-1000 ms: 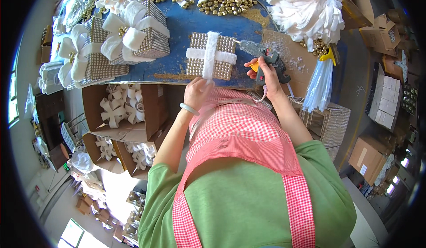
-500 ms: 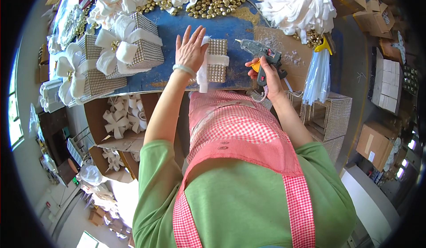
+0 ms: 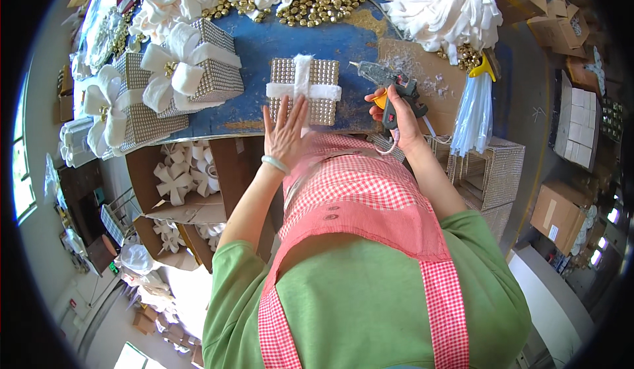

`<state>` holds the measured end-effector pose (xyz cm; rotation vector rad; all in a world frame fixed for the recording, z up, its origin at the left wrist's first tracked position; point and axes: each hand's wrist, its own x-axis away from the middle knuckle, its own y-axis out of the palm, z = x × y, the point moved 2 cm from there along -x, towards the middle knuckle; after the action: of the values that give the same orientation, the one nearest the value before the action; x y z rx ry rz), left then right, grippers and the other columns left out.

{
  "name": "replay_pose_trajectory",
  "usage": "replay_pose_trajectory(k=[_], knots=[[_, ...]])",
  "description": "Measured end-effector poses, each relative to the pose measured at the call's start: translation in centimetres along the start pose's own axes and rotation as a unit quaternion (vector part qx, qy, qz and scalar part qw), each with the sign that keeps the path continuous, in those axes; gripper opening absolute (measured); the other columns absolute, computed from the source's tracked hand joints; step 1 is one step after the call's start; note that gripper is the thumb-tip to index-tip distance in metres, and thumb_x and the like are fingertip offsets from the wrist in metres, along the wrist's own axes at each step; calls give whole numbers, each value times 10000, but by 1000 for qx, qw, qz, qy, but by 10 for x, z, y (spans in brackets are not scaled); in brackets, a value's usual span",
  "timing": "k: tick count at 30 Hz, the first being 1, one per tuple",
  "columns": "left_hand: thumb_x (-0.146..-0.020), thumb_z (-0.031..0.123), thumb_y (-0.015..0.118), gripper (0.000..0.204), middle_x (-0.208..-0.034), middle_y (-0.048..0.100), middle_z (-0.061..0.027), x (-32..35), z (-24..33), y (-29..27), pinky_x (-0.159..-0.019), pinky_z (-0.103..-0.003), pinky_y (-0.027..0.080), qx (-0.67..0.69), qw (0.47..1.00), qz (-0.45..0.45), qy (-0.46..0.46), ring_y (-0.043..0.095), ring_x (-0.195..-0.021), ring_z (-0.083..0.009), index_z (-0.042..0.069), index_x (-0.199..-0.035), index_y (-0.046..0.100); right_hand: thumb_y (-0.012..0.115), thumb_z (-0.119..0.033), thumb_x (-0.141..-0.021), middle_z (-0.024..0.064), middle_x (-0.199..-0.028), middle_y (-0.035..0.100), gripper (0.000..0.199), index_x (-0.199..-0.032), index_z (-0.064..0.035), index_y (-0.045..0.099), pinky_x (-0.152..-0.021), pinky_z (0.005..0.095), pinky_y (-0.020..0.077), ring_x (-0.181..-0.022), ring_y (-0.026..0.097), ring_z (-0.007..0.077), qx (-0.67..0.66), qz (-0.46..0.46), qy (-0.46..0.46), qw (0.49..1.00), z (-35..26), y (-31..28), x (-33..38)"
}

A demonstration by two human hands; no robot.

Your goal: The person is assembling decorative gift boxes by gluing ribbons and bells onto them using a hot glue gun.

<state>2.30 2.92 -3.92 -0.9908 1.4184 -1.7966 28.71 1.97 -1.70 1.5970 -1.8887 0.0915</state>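
Observation:
On the blue worktable a square beaded box (image 3: 323,72) lies with white fuzzy ribbon (image 3: 302,73) crossed over its top. My left hand (image 3: 286,128) rests with fingers stretched along the ribbon's near end, at the box's front edge. A hot glue gun (image 3: 380,73) with an orange trigger is gripped in my right hand (image 3: 399,115), just right of the box. Its nozzle points left and away from me, apart from the box.
Two finished beaded boxes with white bows (image 3: 188,72) stand at left. Gold beads (image 3: 320,6) and white ribbon strips (image 3: 436,9) pile along the back. Cardboard (image 3: 422,68) with glue scraps lies at right, near a hanging bundle of clear plastic (image 3: 472,115). A carton (image 3: 181,177) of white bows sits below.
My left hand has moved from the box's left side down toward its near edge. The ribbon strip now lies lengthwise across the box's middle, forming a cross. The glue gun has barely moved.

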Motion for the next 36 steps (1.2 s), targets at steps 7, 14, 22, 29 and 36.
replay_pose_trajectory(k=[7, 14, 22, 29, 36], knots=[[-870, 227, 569, 475, -1413, 433, -34, 56, -14, 14, -1113, -499, 187, 124, 983, 136, 3, 341, -1348, -266, 147, -1331, 485, 451, -450, -969, 75, -1008, 669, 400, -981, -87, 618, -686, 263, 493, -814, 634, 120, 41, -69, 23, 997, 9, 16, -6], [-865, -6, 520, 515, -1325, 510, -114, 35, -45, 45, -979, -334, 403, 475, 817, 222, -238, 526, -1161, -236, 56, -1369, 437, 437, -518, -955, 65, -1049, 655, 525, -1027, -46, 654, -936, 308, 395, -1046, 562, 156, 270, -163, -55, 947, 37, 12, -7], [-848, 33, 544, 368, -976, 596, -94, 17, -53, 29, -778, -270, 490, 545, 783, 219, -206, 609, -868, -152, 3, -1212, 582, 496, -406, -964, 37, -1019, 638, 391, -1021, -47, 640, -927, 305, 405, -1018, 552, 137, 171, -151, -112, 967, 15, 25, -3], [-866, 194, 625, 317, -921, 611, -122, -27, -61, 0, -730, -283, 506, 447, 840, 186, -244, 630, -784, -199, 27, -1136, 633, 454, -406, -983, 52, -1076, 623, 399, -988, -50, 636, -961, 288, 379, -1070, 539, 146, 117, -145, -122, 975, -19, 43, -51], [-837, 69, 560, 428, -1219, 543, -122, 2, -29, -26, -933, -410, 432, 234, 943, 231, -57, 526, -1128, -289, 117, -1260, 532, 429, -480, -968, 98, -1285, 538, 451, -1030, -76, 619, -970, 320, 380, -1172, 521, 187, 129, -100, -80, 983, -10, 21, -50]])
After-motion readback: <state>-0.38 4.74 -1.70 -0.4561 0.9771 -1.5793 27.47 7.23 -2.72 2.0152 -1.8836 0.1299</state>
